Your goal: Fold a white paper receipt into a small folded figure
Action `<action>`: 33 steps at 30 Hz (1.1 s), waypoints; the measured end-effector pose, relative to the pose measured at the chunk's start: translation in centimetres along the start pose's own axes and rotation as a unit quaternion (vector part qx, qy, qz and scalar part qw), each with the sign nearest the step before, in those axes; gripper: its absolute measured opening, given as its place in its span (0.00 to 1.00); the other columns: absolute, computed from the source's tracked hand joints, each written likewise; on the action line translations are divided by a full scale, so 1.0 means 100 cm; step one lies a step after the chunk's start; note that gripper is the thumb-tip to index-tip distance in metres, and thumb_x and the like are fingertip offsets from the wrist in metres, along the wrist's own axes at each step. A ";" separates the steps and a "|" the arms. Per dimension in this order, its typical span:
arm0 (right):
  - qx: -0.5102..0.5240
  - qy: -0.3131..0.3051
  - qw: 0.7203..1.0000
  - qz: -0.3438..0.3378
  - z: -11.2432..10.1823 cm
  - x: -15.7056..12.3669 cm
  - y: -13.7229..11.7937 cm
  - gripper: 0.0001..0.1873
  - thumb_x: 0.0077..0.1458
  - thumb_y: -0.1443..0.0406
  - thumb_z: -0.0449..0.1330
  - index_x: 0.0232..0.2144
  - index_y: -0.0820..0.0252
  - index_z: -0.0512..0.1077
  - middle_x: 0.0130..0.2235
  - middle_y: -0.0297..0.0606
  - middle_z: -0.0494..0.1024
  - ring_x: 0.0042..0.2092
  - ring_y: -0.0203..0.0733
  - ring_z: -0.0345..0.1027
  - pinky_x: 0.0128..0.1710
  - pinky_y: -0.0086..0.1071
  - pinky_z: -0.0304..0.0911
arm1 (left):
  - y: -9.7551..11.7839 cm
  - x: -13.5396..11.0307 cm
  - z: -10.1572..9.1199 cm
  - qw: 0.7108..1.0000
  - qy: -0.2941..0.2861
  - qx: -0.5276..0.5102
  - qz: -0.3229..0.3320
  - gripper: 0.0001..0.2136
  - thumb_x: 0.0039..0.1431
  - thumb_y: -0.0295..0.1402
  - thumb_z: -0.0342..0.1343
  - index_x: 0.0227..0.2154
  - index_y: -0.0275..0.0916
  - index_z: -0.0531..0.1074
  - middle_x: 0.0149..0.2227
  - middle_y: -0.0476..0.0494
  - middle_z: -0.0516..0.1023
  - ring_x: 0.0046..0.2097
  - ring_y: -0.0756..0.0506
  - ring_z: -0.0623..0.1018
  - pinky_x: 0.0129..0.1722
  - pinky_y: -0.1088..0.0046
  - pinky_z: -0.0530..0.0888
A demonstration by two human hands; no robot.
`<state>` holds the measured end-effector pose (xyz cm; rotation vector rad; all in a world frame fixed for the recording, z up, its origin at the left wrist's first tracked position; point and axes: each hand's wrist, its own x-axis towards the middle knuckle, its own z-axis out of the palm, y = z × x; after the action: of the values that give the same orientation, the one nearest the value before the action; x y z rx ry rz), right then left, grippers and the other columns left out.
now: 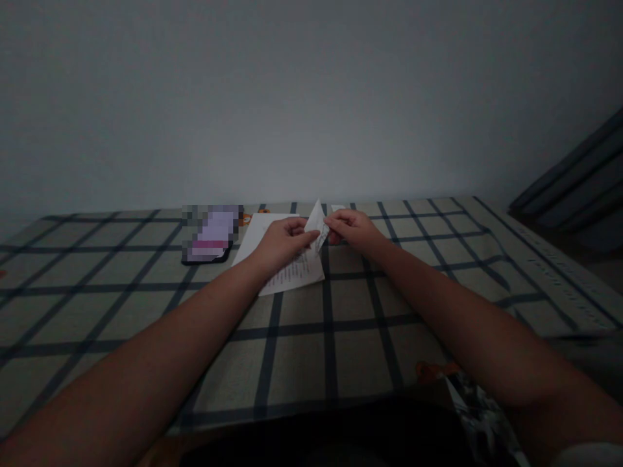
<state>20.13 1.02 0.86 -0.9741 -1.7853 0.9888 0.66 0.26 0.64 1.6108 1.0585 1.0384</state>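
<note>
Both hands hold a small folded piece of white paper (315, 217) with a pointed tip facing up. My left hand (286, 240) is closed on its left side, thumb across the front. On the right edge, the fingers of my right hand (348, 227) pinch the paper. Below and behind my left hand lies a white sheet with printed text (296, 272), partly hidden by that hand. A small white scrap (337, 207) shows just behind my right hand.
A phone (211, 237), its screen blurred out, lies left of the sheet. A checked cloth (302, 350) covers the table. Behind it rises a plain grey wall (311, 97). Dark folded fabric (579, 181) is at the far right.
</note>
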 end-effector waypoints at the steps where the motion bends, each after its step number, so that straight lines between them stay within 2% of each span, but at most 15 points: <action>1: 0.007 -0.004 1.000 -0.001 0.000 0.000 0.001 0.17 0.57 0.53 0.57 0.27 0.62 0.70 0.26 0.34 0.73 0.27 0.32 0.66 0.29 0.28 0.63 | 0.000 0.000 0.000 1.000 0.002 -0.011 -0.002 0.13 0.48 0.40 0.64 0.33 0.36 0.77 0.27 0.46 0.77 0.25 0.51 0.72 0.25 0.75 0.66; 10: 0.024 -0.055 0.998 0.026 0.003 0.000 0.002 0.14 0.53 0.56 0.61 0.30 0.63 0.70 0.28 0.33 0.73 0.28 0.32 0.67 0.28 0.27 0.61 | -0.009 0.006 0.000 0.994 0.012 -0.113 0.010 0.13 0.48 0.39 0.66 0.33 0.35 0.76 0.34 0.45 0.78 0.31 0.50 0.75 0.34 0.73 0.72; 17: -0.023 -0.065 0.997 0.025 0.000 -0.001 0.002 0.15 0.54 0.55 0.59 0.29 0.63 0.72 0.26 0.33 0.73 0.29 0.34 0.67 0.29 0.28 0.61 | -0.007 0.006 0.002 0.990 -0.007 -0.143 -0.016 0.12 0.47 0.38 0.66 0.31 0.34 0.76 0.33 0.45 0.78 0.30 0.51 0.75 0.34 0.74 0.73; 24: -0.037 -0.062 0.997 0.014 0.000 -0.002 0.003 0.14 0.54 0.56 0.59 0.28 0.62 0.72 0.25 0.33 0.74 0.29 0.35 0.68 0.30 0.29 0.61 | -0.005 0.004 0.002 0.994 0.004 -0.104 -0.032 0.13 0.47 0.39 0.66 0.31 0.34 0.77 0.31 0.42 0.79 0.29 0.50 0.76 0.33 0.72 0.72; 28: -0.036 -0.069 0.997 0.018 -0.001 -0.002 0.002 0.14 0.55 0.56 0.59 0.28 0.62 0.73 0.26 0.33 0.74 0.30 0.35 0.69 0.31 0.29 0.62 | -0.009 0.004 0.000 0.997 0.002 -0.076 -0.011 0.14 0.49 0.41 0.65 0.33 0.34 0.78 0.32 0.42 0.79 0.29 0.49 0.76 0.32 0.72 0.72; 33: -0.025 -0.093 0.995 0.019 -0.001 -0.002 0.003 0.17 0.55 0.53 0.58 0.32 0.62 0.75 0.27 0.34 0.75 0.30 0.35 0.69 0.32 0.29 0.62 | -0.015 0.008 -0.003 0.998 0.027 -0.052 0.011 0.16 0.50 0.44 0.64 0.34 0.35 0.78 0.31 0.41 0.80 0.30 0.47 0.77 0.33 0.70 0.72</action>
<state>20.37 0.97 0.56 -0.9759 -1.9607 1.0931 0.29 1.39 -0.64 1.5217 1.0080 1.1375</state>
